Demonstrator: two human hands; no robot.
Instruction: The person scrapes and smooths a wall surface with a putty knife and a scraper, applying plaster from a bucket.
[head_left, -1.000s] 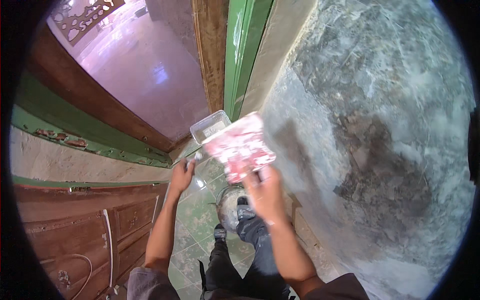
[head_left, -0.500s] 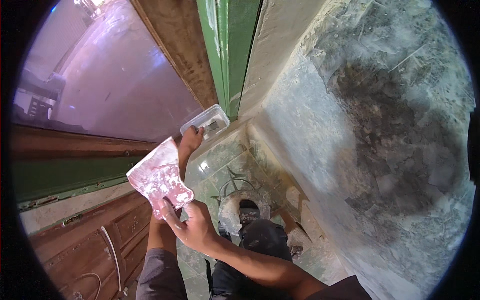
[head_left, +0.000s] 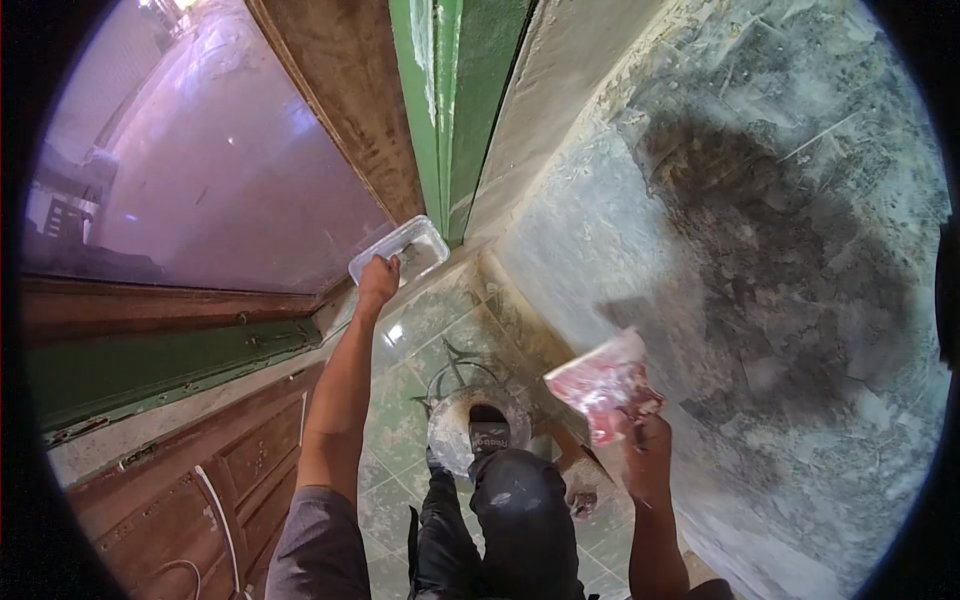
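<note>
My left hand (head_left: 378,280) grips the near rim of a clear plastic tub (head_left: 436,262), arm stretched forward. Pale residue coats the tub's inside, with a small dark patch by my fingers. On the other side, my right hand (head_left: 647,455) is closed around the narrow end of a red putty spreader (head_left: 600,385). White paste smears the spreader's face, and its wide pale edge points up toward the wall. Both the spreader and this hand are slightly blurred. Just beyond is the grey wall (head_left: 760,270), patchy with skimmed paste and a dark area; I cannot tell whether the blade touches it.
A green frame post (head_left: 430,110) rises beside a brown board and a glossy lilac surface (head_left: 250,160). Brown wooden panelling (head_left: 210,480) runs along the left. Below, my foot rests on a round, paste-spattered support (head_left: 455,430) above the dusty green tiled floor (head_left: 400,400).
My right hand has swung right with the spreader, from over my left forearm to beside the grey wall. The tub has shifted slightly left in the picture, still held.
</note>
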